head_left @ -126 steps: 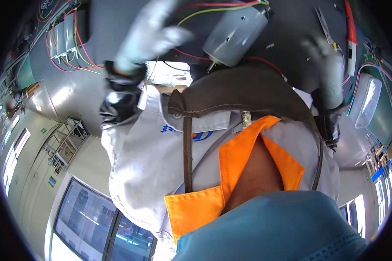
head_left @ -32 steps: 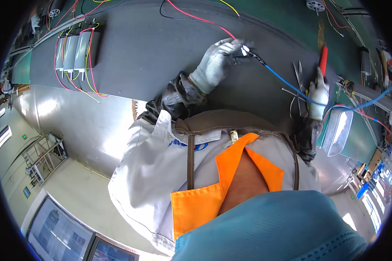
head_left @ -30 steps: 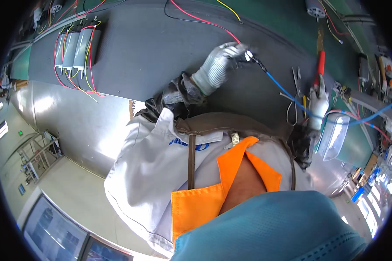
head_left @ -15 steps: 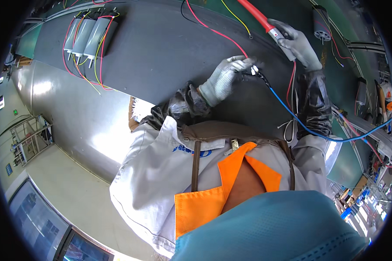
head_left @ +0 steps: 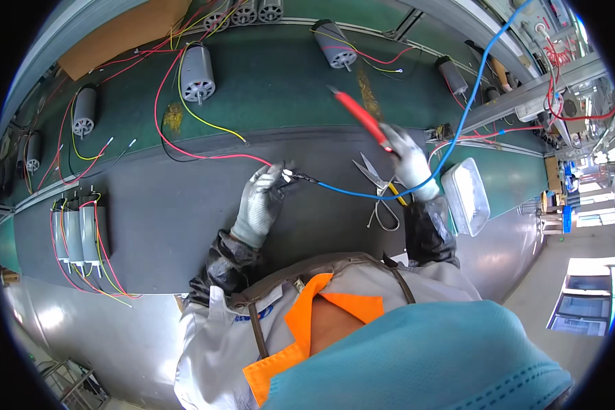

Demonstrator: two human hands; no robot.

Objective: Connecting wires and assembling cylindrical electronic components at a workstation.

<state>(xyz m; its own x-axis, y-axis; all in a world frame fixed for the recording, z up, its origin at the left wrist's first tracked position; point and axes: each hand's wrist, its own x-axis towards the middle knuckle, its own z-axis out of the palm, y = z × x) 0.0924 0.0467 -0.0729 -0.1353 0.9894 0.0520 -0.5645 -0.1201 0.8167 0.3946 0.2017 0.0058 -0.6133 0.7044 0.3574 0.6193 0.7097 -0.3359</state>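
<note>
My left hand (head_left: 256, 205), in a pale knitted glove with dark smudges, is closed on the end of a red wire (head_left: 219, 156). White terminals (head_left: 287, 175) show at its fingertips. Against them lies the dark sheathed end of a blue cable (head_left: 342, 190). My right hand (head_left: 411, 162), gloved too, grips a red test probe (head_left: 362, 117) whose dark pointed tip is directed far left, away from the wires. Below that hand, scissors (head_left: 374, 179) lie on the dark mat beside a slim yellow-handled tool (head_left: 397, 194).
The red wire runs to a grey motor (head_left: 198, 74) on the green belt. Other motors stand farther back, and several lie at left (head_left: 89, 232) with loose wires. A white plastic tray (head_left: 468, 198) sits at right. The blue cable rises past a metal rail (head_left: 519, 96).
The view has swung to the right and taken in more of the bench, scissors and tray. My left hand still holds the red wire, my right the probe, whose tip now shows.
</note>
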